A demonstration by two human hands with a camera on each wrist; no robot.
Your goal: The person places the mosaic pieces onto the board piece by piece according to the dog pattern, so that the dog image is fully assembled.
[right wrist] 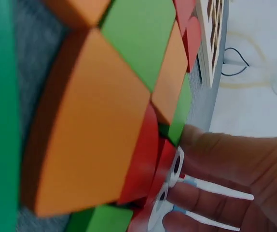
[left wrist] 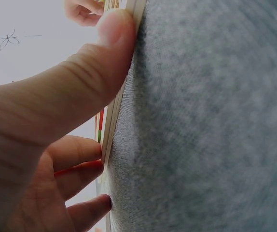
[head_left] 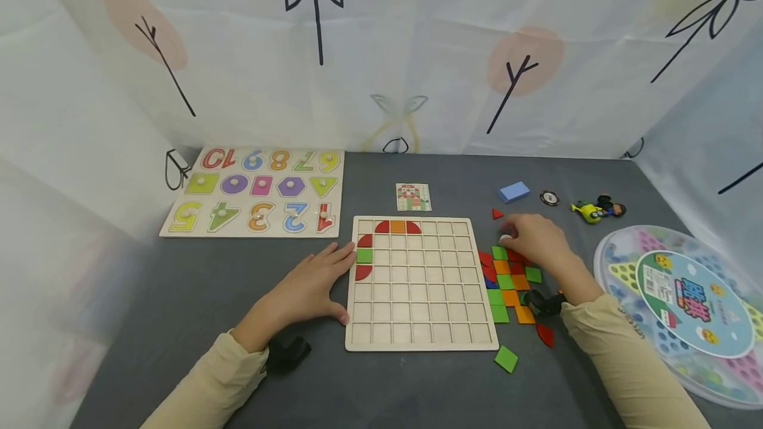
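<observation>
A wooden grid board [head_left: 420, 293] lies at the middle of the table. Red, orange and green pieces sit in its top row and left column. My left hand [head_left: 312, 286] rests against the board's left edge, fingers spread and thumb [left wrist: 117, 43] touching the side. To the board's right is a pile of coloured tiles [head_left: 503, 281], mostly green, orange and red. Over the top of that pile, my right hand [head_left: 539, 240] pinches a white piece [right wrist: 177, 164] with a black eye mark between thumb and fingers. Another white eye piece [right wrist: 160, 208] lies beside it.
A small pattern card [head_left: 413, 197] lies behind the board. At back left is a number-and-shape puzzle board [head_left: 253, 192]. Back right holds a blue block [head_left: 514, 192], a round badge-like thing [head_left: 549, 198] and a small toy figure [head_left: 596, 209]. A round game box [head_left: 694, 303] stands far right.
</observation>
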